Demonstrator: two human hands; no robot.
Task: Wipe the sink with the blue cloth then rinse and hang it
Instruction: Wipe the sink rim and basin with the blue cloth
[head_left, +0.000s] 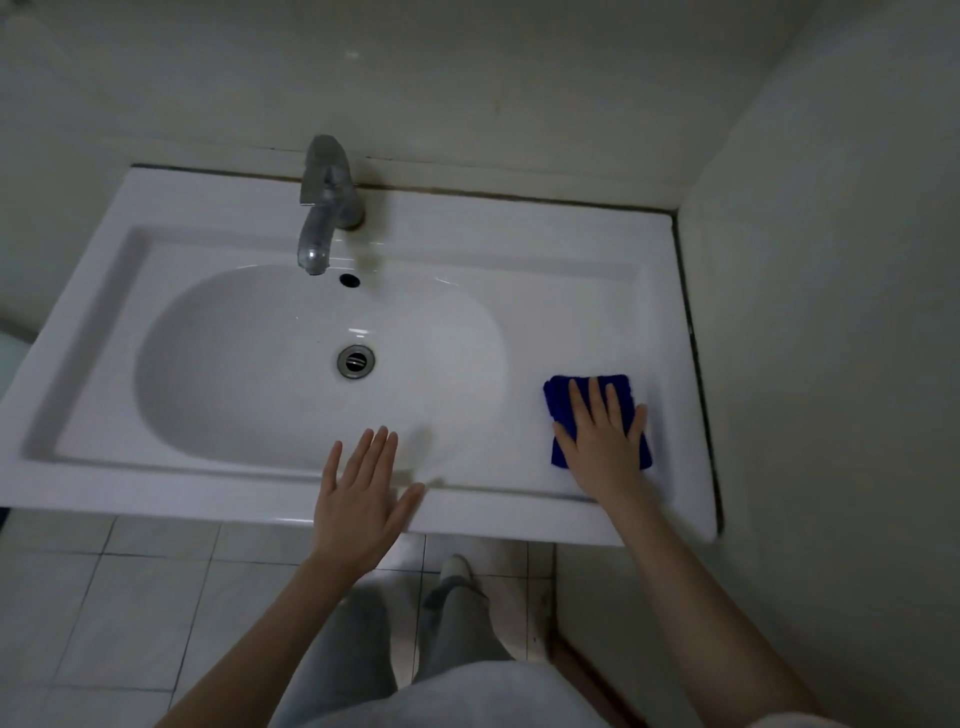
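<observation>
Blue cloth (557, 408) lies partly hidden under the straight fingers (597, 400) of the right hand (605, 441); the left hand (358, 499) spreads wide, holding nothing; the sink (218, 208) drain (356, 361) sits beyond its fingers.

Cloth (597, 415) lies on sink (571, 312) ledge, right of basin.

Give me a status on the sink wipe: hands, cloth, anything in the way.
Right hand flat on blue cloth, on right ledge of sink. Left hand open over front rim. No obstruction seen.

Blue cloth (559, 401) lies flat on the sink (156, 483), right ledge.
</observation>
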